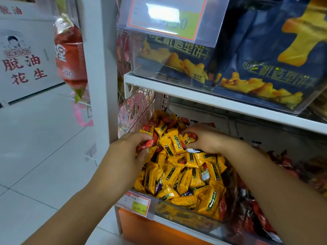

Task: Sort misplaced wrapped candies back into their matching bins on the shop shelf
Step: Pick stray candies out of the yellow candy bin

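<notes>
A clear bin (177,212) on the lower shelf is heaped with yellow wrapped candies (184,175), with some red ones mixed in near the back. My left hand (131,148) is at the bin's left side, fingers curled round red wrapped candies (146,145). My right hand (206,138) reaches over the pile, and its fingers pinch a red wrapped candy (191,135). To the right, a neighbouring bin of red wrapped candies (251,216) is partly hidden by my right forearm.
The white shelf (221,101) above carries clear bins of dark blue snack bags (265,55) close over my hands. A price tag (137,203) hangs on the bin's front. A red packet (70,55) hangs by the white upright on the left; tiled floor lies below.
</notes>
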Demonstrator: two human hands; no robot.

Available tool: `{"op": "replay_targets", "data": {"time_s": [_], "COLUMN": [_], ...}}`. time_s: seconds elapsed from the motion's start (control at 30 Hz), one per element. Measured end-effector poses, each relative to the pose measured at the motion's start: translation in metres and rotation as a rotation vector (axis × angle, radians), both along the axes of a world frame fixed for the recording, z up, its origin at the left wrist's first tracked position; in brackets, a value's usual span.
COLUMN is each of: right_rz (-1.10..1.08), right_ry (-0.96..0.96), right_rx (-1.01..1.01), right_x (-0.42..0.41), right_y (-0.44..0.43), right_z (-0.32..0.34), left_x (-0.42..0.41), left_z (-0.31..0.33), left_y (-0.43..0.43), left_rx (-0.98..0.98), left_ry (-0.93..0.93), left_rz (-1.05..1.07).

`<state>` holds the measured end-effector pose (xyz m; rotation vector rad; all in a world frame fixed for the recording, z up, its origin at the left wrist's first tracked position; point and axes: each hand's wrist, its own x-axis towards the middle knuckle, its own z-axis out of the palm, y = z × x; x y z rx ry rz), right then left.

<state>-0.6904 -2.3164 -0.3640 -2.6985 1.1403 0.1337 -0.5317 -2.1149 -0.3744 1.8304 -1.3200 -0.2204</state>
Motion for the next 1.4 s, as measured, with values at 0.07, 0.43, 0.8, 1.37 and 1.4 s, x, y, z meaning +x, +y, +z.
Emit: {"op": "replay_targets", "data": {"time_s": [0.07,0.43,0.8,1.37,1.4], "right_rz": [-0.032,-0.201,-0.174,0.035,0.040], "right_ry": [-0.059,-0.445,-0.115,-0.326,-0.304], "right_rx": [-0.011,0.077,0.108,0.183,0.168], "right_x": [0.002,-0.013,-0.003,0.071,0.079], "right_y": [0.003,0.029,0.029,0.046,0.042], "right_z": [-0.001,0.020,0.005,0.016,0.011], "left_x": [0.000,-0.009,0.004,0.016,0.017], "left_z": [0.001,0.013,0.008,0.006,0.006], "left_y": [0.002,0.021,0.026,0.048,0.048], "left_rx": [0.011,0.034,0.134,0.154,0.157], "left_ry": [0.022,0.162,0.135,0.141,0.144], "left_rz": [0.002,-0.007,-0.045,-0.054,-0.054]}}
